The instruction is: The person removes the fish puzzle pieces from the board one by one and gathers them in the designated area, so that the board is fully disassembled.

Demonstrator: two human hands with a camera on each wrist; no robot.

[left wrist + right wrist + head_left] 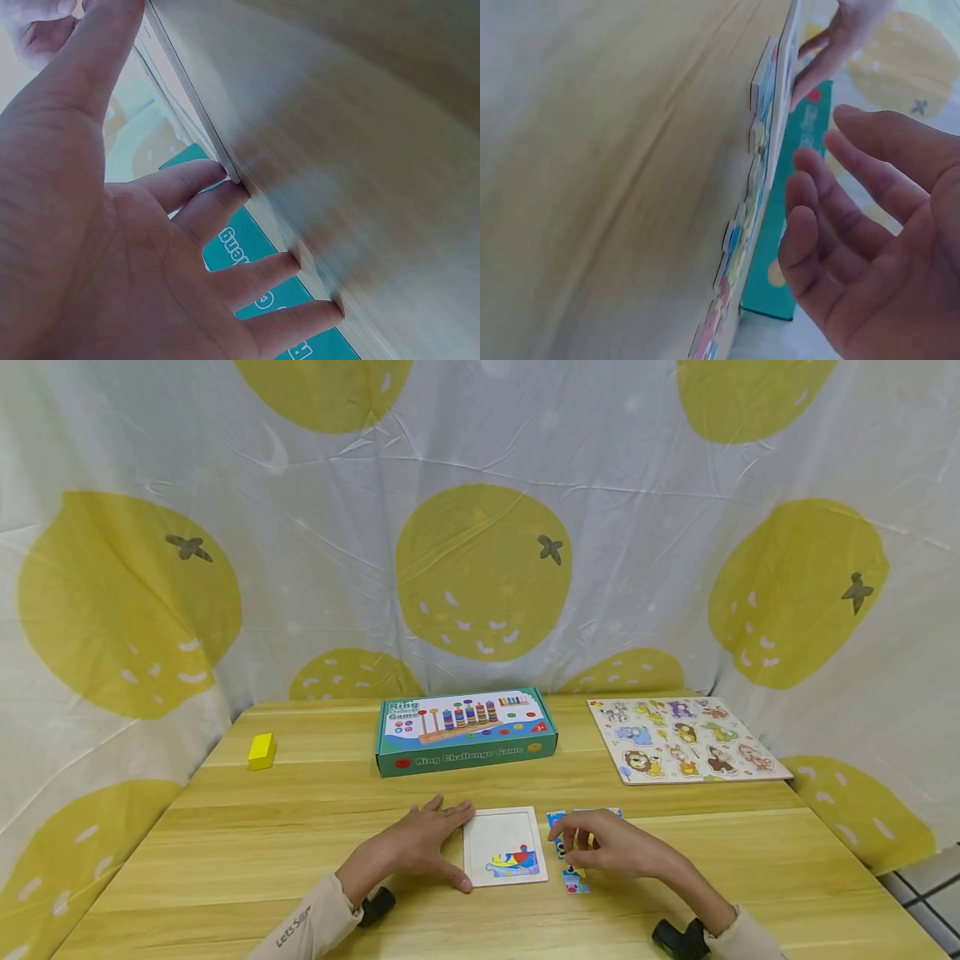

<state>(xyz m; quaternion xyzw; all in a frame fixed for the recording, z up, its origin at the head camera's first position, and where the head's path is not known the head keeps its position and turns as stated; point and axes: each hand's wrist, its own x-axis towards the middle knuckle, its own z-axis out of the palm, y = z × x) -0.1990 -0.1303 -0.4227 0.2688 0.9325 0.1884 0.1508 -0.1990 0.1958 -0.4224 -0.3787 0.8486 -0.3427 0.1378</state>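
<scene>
My left hand (423, 842) lies at the left edge of a white puzzle tray (495, 831), its thumb and fingertips at the tray's side and on the table. In the tray's lower right corner sit a few joined jigsaw pieces (516, 862) in blue, yellow and red. Over the loose jigsaw pieces (577, 882) to the right of the tray hovers my right hand (618, 843). Its fingers are loosely bent with nothing between them, as the right wrist view (877, 225) also shows. Part of the loose pieces is hidden beneath that hand.
Behind the tray lies a green Ring Challenge Game box (465, 758). An animal peg board (682, 739) rests at the back right, and a yellow block (262, 752) stands at the back left. A lemon-print curtain (480, 452) hangs behind the wooden table (300, 827).
</scene>
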